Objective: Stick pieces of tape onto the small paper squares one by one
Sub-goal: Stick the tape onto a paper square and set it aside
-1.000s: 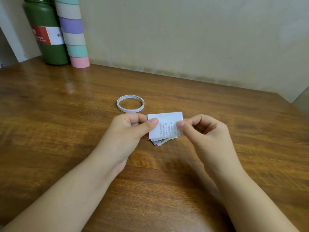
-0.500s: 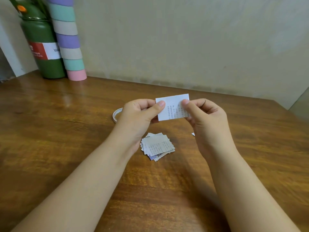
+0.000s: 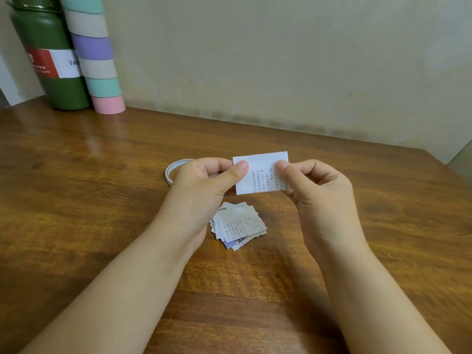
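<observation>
Left hand (image 3: pixel 204 182) and right hand (image 3: pixel 316 190) each pinch a side of one paper square (image 3: pixel 260 172), raised over the paper stack (image 3: pixel 238 226) on the bench (image 3: pixel 76 200); tape roll (image 3: pixel 172 169) lies far left.

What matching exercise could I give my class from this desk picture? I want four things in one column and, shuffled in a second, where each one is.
Things:
1. paper square
2. paper stack
3. tape ring
4. green bottle

Places:
A. far left corner, by the wall
B. pinched between both hands
C. on the table below the hands
D. flat on the table, partly behind the left hand

Pairs: 1-B, 2-C, 3-D, 4-A
</observation>
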`<control>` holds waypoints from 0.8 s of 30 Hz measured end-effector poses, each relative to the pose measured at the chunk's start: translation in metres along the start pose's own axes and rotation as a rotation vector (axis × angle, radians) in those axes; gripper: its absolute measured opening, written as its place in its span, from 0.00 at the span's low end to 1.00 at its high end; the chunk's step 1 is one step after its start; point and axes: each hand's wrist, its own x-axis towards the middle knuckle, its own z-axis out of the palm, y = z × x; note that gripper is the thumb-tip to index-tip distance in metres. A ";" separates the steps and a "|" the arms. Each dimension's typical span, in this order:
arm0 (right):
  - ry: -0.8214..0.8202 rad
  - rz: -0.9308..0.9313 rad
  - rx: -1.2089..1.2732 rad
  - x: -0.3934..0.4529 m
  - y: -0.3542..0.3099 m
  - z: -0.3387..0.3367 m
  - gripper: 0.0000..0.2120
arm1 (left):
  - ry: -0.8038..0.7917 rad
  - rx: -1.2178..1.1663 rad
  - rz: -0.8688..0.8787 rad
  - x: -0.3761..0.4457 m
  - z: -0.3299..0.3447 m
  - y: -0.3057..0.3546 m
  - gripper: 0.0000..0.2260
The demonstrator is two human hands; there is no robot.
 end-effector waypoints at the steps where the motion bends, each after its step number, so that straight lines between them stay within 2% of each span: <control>1: 0.002 0.001 0.002 0.000 0.000 0.000 0.13 | 0.002 -0.004 -0.001 0.000 0.000 0.000 0.07; 10: 0.019 0.012 0.021 -0.001 0.002 0.001 0.09 | -0.008 -0.023 0.007 -0.004 0.000 0.000 0.07; 15: 0.021 0.012 0.027 -0.002 0.001 0.002 0.13 | -0.005 -0.018 0.005 -0.004 0.000 0.000 0.08; 24: 0.057 -0.005 -0.005 -0.004 -0.001 0.004 0.14 | -0.002 -0.015 0.014 -0.003 0.000 -0.003 0.07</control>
